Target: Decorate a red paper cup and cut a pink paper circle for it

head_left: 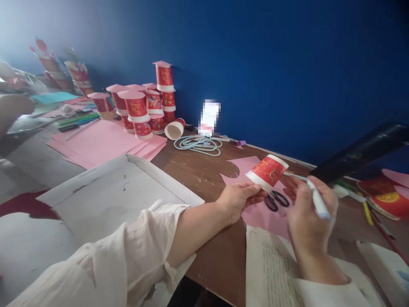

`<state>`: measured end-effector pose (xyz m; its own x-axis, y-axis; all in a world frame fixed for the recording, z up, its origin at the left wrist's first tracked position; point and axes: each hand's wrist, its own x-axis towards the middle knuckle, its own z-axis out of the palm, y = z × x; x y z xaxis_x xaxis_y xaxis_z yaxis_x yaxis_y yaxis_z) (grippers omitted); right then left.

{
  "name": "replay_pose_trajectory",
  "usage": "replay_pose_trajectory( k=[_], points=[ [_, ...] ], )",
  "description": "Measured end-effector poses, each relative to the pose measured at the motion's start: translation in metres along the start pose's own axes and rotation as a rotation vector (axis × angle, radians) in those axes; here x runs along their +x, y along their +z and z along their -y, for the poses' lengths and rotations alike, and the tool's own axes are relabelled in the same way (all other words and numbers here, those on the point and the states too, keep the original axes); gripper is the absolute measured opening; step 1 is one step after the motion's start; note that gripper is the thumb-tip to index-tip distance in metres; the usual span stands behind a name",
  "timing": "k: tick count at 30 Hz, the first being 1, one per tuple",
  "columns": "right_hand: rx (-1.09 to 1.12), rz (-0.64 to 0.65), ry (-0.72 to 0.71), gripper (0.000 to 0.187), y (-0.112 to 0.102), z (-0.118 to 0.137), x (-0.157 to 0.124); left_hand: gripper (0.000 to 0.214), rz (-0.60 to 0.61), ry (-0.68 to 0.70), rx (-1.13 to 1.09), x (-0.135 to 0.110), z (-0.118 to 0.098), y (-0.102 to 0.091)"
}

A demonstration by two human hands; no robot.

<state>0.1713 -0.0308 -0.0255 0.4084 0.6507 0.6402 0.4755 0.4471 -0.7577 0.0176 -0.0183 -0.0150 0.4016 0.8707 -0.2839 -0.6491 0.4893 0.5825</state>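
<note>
My left hand [241,198] holds a red paper cup [268,171] by its white rim end, tilted on its side above the table. In my right hand [311,217] is a white marker [318,199] with a pale blue end, gripped between thumb and fingers. The right hand is just to the right of the cup, apart from it. Under both hands lies a cut sheet of pink paper [265,219], with black-handled scissors [275,200] on it; the blades are not clearly visible. Nearer me is a printed page [266,264].
Several stacked red cups with pink paper tops [136,106] stand at the back left beside pink sheets [86,147]. One loose cup [175,129] lies near a coiled pale cable [198,146]. A white box lid [121,187] sits left; a dark tube [361,149] leans right.
</note>
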Motion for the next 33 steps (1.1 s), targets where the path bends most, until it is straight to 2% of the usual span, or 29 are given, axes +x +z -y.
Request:
replay_pose_trajectory(
  k=[1, 2, 4, 7, 10, 14, 18, 26, 29, 33],
  points=[
    [-0.005, -0.071, 0.028, 0.038, -0.001, 0.009, -0.001, 0.006, -0.005, 0.003, -0.003, 0.001, 0.000, 0.000],
    [-0.039, -0.038, 0.013, 0.037, -0.001, 0.017, -0.004, 0.007, -0.003, 0.007, -0.005, 0.001, 0.000, -0.001],
    [-0.194, 0.088, -0.124, 0.031, -0.002, 0.029, -0.008, 0.011, 0.012, 0.023, -0.012, 0.003, 0.002, -0.002],
    [-0.278, 0.241, -0.336, 0.024, -0.002, 0.034, -0.012, 0.017, 0.048, 0.056, -0.010, 0.005, 0.003, -0.004],
    [-0.293, 0.283, -0.418, 0.022, -0.002, 0.030, -0.011, 0.025, 0.072, 0.068, 0.003, 0.006, 0.005, -0.006],
    [-0.362, 0.262, -0.421, 0.021, -0.002, 0.028, -0.008, 0.033, 0.054, 0.076, 0.011, 0.006, 0.005, -0.006],
    [-0.350, 0.298, -0.432, 0.021, -0.001, 0.030, -0.008, 0.037, 0.059, 0.094, 0.025, 0.007, 0.005, -0.006],
    [-0.388, 0.264, -0.428, 0.021, -0.003, 0.028, -0.008, 0.051, 0.063, 0.099, 0.052, 0.006, 0.006, -0.007],
    [-0.425, 0.218, -0.420, 0.022, -0.003, 0.029, -0.008, 0.052, 0.064, 0.098, 0.074, 0.006, 0.006, -0.007],
    [-0.453, 0.224, -0.394, 0.023, -0.003, 0.030, -0.009, 0.050, 0.068, 0.110, 0.085, 0.007, 0.007, -0.009]
  ],
)
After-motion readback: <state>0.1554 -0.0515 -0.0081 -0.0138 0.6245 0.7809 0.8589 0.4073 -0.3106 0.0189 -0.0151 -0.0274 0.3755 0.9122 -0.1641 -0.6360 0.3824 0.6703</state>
